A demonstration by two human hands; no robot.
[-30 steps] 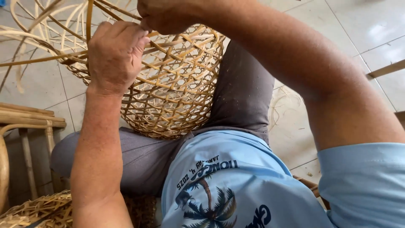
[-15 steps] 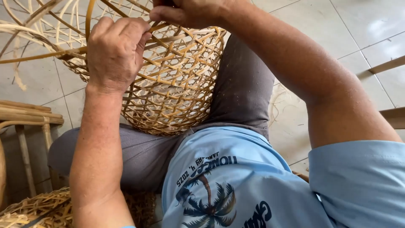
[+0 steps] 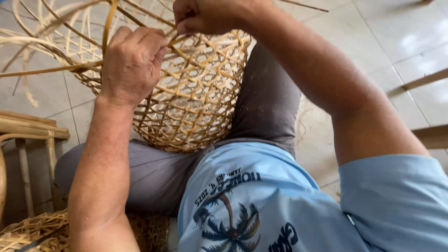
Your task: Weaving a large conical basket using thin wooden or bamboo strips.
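Pale glossy floor tiles (image 3: 401, 42) form the background; the person sits low over them, with a half-woven basket (image 3: 196, 102) resting in the lap, between grey-trousered thighs and against a light blue printed shirt (image 3: 261, 205).

Step in hand, as judged: weaving the open rim of the basket. The left hand (image 3: 133, 63) is closed over the near edge of the rim, its fingers curled around a darker flat strip (image 3: 108, 28) that rises from the weave; the grip looks firm, knuckles upward. The right hand (image 3: 207, 16) is above the rim at the upper edge of the view, its fingers pressed together in a pinch on a thin strand; the exact strand cannot be told apart from its neighbours.

Next move, as judged: the pinched strand calls for threading over and under the adjacent uprights while the left hand keeps the rim steady, with care that dry cane does not kink.

Condition of the basket: rounded body, open lattice of pale yellow and tan cane, evenly spaced openings, bottom turned toward the person. The upper part is unfinished, with many loose strands (image 3: 42, 28) fanning out to the left and upward.

Other items: a wooden stool frame (image 3: 28, 130) at the left edge, and a heap of woven cane material (image 3: 28, 233) at the lower left corner.
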